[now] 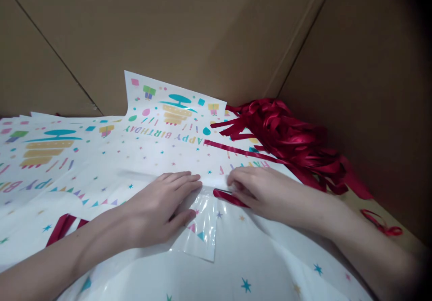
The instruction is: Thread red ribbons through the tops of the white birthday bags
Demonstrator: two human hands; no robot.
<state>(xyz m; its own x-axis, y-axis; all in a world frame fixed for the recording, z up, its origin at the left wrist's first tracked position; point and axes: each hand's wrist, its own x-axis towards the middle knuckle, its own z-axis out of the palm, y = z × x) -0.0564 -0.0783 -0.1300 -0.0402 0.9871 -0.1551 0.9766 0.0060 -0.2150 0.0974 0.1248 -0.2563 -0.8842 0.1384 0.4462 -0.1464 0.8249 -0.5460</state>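
Note:
My left hand (160, 211) lies with its fingers stretched out on a clear plastic bag (204, 247), whose shiny lower edge shows below the thumb. Just right of the bag, my right hand (261, 188) has its fingers curled in and its thumb over a strip of dark red ribbon (225, 196). The ribbon's loose end points left toward the bag; its other end is hidden under the hand. Beneath both hands are white printed sheets (151, 157) with "Happy Birthday" lettering, cakes, stars and bunting, appearing upside down.
A tangled heap of red ribbons (286, 134) lies at the right, with one strip (243, 151) reaching over the sheets. A small ribbon loop (381, 224) is farther right. Folded ribbon (62, 229) shows beside my left forearm. Brown cardboard-like walls (168, 31) rise behind.

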